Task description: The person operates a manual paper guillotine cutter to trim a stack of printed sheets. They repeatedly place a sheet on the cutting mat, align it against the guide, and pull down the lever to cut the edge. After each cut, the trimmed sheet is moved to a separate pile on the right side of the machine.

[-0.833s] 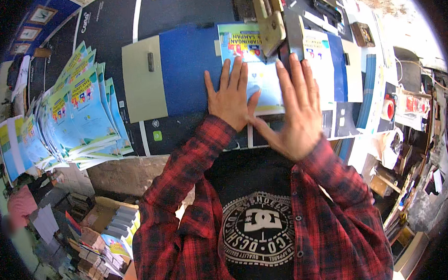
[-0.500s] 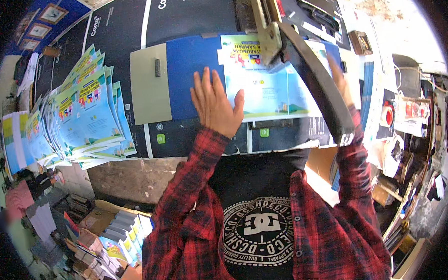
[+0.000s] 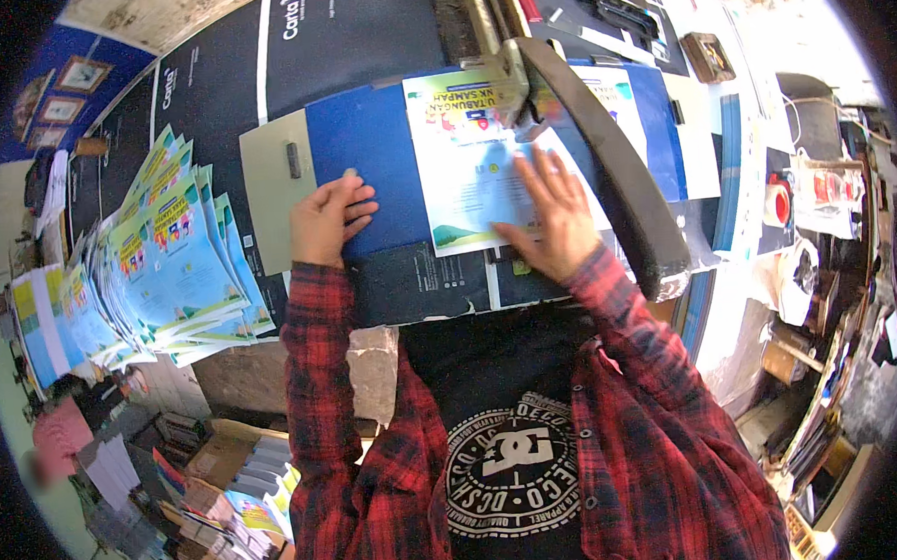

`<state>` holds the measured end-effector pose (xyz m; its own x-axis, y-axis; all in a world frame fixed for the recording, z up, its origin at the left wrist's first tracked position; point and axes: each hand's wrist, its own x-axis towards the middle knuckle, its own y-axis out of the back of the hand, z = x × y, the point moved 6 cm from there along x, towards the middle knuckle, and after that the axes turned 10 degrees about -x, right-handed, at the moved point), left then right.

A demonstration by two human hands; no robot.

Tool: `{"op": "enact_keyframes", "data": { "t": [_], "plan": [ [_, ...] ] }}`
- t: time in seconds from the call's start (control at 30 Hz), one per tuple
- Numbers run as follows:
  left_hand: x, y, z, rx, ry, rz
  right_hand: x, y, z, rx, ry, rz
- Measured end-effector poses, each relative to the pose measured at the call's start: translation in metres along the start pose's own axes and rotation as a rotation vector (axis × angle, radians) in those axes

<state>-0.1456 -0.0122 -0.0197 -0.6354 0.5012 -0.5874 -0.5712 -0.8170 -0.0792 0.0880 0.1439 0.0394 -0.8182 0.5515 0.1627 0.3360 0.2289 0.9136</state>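
Observation:
My right hand (image 3: 556, 215) lies flat, fingers spread, on a light blue and green printed sheet (image 3: 455, 195). The sheet rests on a blue board (image 3: 362, 134), beside the long dark arm of a paper cutter (image 3: 602, 138). To the left, my left hand (image 3: 328, 220) hovers at or over the board's left edge with loosely bent fingers, and nothing shows in it. Beyond the cutter arm, another printed piece (image 3: 621, 97) is partly hidden. Next to my left hand is a grey-green panel (image 3: 268, 153) with a small dark block (image 3: 293, 160) on it.
A fanned pile of printed sheets (image 3: 172, 262) covers the table's left end. At the right stand a stack of blue-edged sheets (image 3: 729, 168), a red tape roll (image 3: 778, 204) and a small wooden box (image 3: 707, 56). A box of grey-backed booklets (image 3: 262, 478) sits below the table.
My right hand has come from beyond the cutter arm leftward onto the printed sheet. My left hand has moved left, away from the sheet, and its fingers have bent. The view has shifted slightly.

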Motion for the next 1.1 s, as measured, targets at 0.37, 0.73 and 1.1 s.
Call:
{"op": "enact_keyframes", "data": {
  "t": [0.37, 0.73, 1.1],
  "plan": [
    [-0.005, -0.079, 0.001, 0.035, -0.116, -0.203, -0.021, 0.072, 0.155, -0.043, -0.486, 0.154],
    [0.016, 0.037, 0.029, 0.122, -0.117, 0.109, -0.019, -0.081, 0.077, 0.083, -0.224, 0.034],
    [0.014, 0.011, 0.01, 0.047, -0.149, 0.085, -0.007, -0.012, 0.081, -0.35, -0.215, -0.137]
  ]
}}
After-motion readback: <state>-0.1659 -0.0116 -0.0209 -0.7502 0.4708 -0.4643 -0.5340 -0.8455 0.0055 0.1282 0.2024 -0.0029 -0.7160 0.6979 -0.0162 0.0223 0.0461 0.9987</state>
